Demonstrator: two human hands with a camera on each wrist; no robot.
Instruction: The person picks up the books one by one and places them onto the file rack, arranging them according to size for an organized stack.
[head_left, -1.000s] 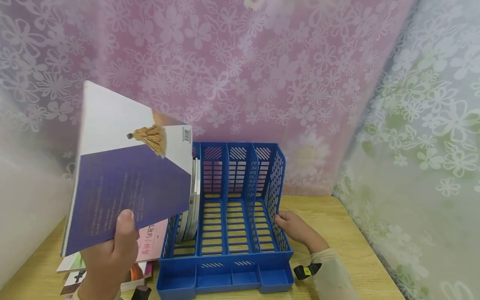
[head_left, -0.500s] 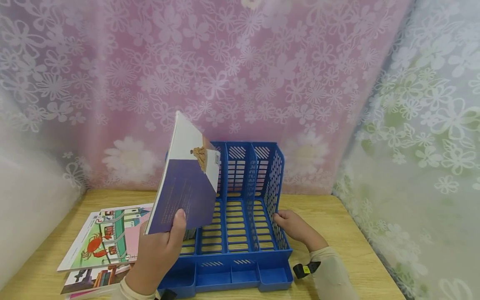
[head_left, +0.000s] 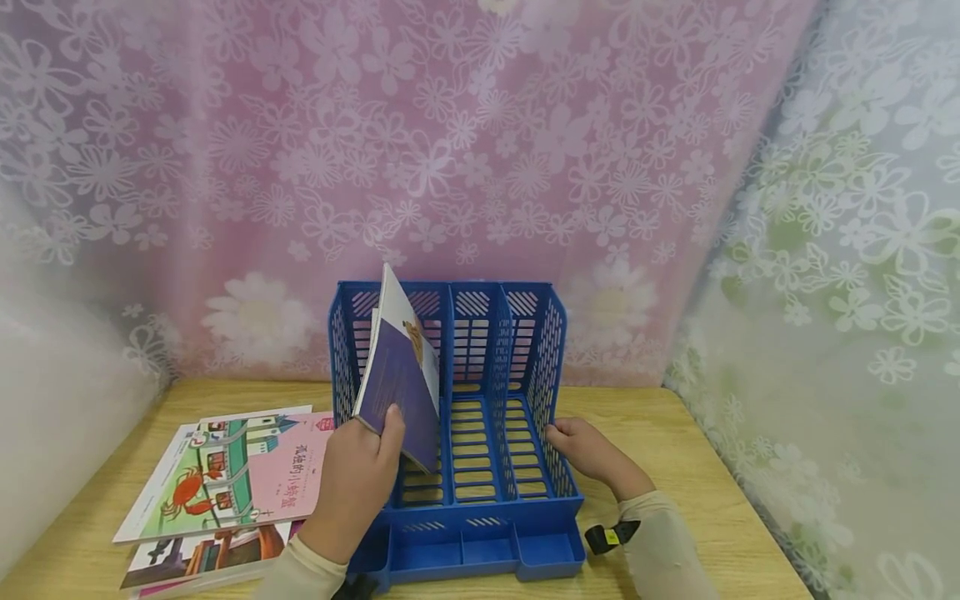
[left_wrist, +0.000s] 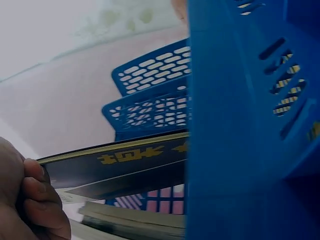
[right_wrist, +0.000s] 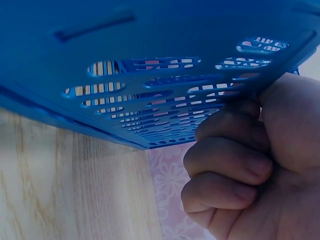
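Note:
In the head view my left hand [head_left: 360, 475] grips a thin purple-and-white book [head_left: 401, 375] by its near edge, thumb on the purple cover. The book stands on edge, slightly tilted, its lower part inside the second compartment from the left of a blue file rack [head_left: 480, 510]. Its dark spine with gold lettering shows in the left wrist view, beside my curled fingers [left_wrist: 47, 200]. My right hand [head_left: 588, 454] pinches the rack's right side wall; in the right wrist view its fingers [right_wrist: 225, 165] curl by the perforated wall [right_wrist: 165, 90].
Several books lie stacked left of the rack, a pink one with a crab picture [head_left: 288, 475] on top. Pale book edges [left_wrist: 135, 220] show in the leftmost compartment. Small trays [head_left: 427, 546] line the rack's front. A flowered curtain [head_left: 450, 167] hangs behind the wooden table [head_left: 637, 408].
My left hand has carried the purple-and-white book right and down from the left, turning it edge-on into the rack. My right hand has stayed on the rack's side wall.

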